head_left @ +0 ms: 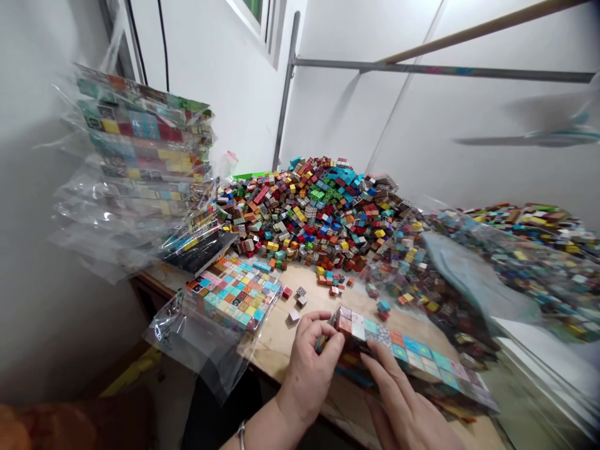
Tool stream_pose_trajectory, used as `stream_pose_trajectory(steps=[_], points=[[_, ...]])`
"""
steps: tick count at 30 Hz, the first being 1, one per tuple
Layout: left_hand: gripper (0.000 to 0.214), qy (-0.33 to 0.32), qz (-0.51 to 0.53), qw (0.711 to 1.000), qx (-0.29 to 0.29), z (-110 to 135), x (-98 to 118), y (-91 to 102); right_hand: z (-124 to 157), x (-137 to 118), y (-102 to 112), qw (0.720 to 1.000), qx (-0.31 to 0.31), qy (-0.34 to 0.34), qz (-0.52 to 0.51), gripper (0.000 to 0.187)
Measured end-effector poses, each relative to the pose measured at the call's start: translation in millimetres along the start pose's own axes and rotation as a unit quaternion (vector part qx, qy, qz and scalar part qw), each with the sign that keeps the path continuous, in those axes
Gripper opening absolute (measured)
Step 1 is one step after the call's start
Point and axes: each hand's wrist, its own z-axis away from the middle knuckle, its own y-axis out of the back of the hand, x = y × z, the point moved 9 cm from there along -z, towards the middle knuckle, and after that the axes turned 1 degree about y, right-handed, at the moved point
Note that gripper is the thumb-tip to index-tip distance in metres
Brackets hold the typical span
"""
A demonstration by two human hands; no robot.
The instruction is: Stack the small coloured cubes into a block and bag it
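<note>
A long block of small patterned cubes, two cubes wide on top and several layers deep, lies slanted over the table's front right part. Clear film seems to cover its right end. My left hand pinches the block's near left corner, thumb and fingers closed on it. Along its front side lie the bent fingers of my right hand, pressed against the cubes; its thumb is mostly hidden. Left of my hands, a flat layer of colourful cubes sits in a clear plastic bag that hangs over the table edge.
A big heap of loose cubes fills the back of the wooden table. Stacked bagged cube layers rise at the left. Several stray cubes lie before the heap. More cubes under plastic film are at right.
</note>
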Motion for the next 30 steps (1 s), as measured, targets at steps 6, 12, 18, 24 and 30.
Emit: stream_pose_trajectory(steps=[6,12,18,24,30], points=[[0.021,0.018,-0.007,1.0,0.022,-9,-11,9.5,-3,1,4,1.0,0.005,-0.005,-0.004,0.038],[0.026,0.045,0.006,0.999,0.017,-21,-15,6.1,-2,2,4,1.0,0.01,-0.003,0.01,0.035],[0.028,0.162,0.151,0.974,-0.035,-18,-22,-8.9,-4,1,7,1.0,0.022,0.006,0.019,0.036],[0.019,0.196,0.206,0.955,-0.081,-19,-17,-19.8,-5,2,5,0.999,0.02,-0.004,0.027,0.037],[0.021,0.209,0.17,0.96,-0.074,-20,-20,-14.9,-6,0,9,1.0,0.017,-0.004,0.021,0.037]])
